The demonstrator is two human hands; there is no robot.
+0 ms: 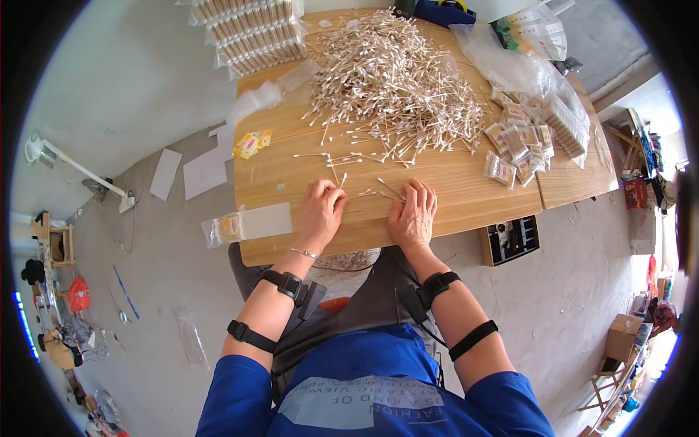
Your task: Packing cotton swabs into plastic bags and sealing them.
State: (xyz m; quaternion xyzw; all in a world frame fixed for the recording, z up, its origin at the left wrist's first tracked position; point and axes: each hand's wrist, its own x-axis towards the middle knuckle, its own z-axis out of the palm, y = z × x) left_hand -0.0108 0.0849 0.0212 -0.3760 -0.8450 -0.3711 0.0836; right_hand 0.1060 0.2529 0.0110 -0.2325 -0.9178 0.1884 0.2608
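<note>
My left hand (pixel 323 211) is at the near part of the wooden table, fingers closed on a cotton swab (pixel 344 179) whose white tip sticks up past them. My right hand (pixel 413 215) is a short way to the right, its fingers bent and pinched on cotton swabs (pixel 389 189) that point out to the left. A few loose swabs (pixel 360 195) lie on the wood between the hands. Beyond them rises a large heap of cotton swabs (pixel 393 80), with stray ones scattered along its near edge. How many swabs each hand holds is hidden by the fingers.
Small filled packets (pixel 517 146) lie right of the heap, beside a clear plastic bag (pixel 564 116). Yellow cards (pixel 252 143) lie at the left; a packet (pixel 227 229) rests near the front-left edge. Stacked swab packs (pixel 255 36) stand back left. An open box (pixel 511 239) sits below the right edge.
</note>
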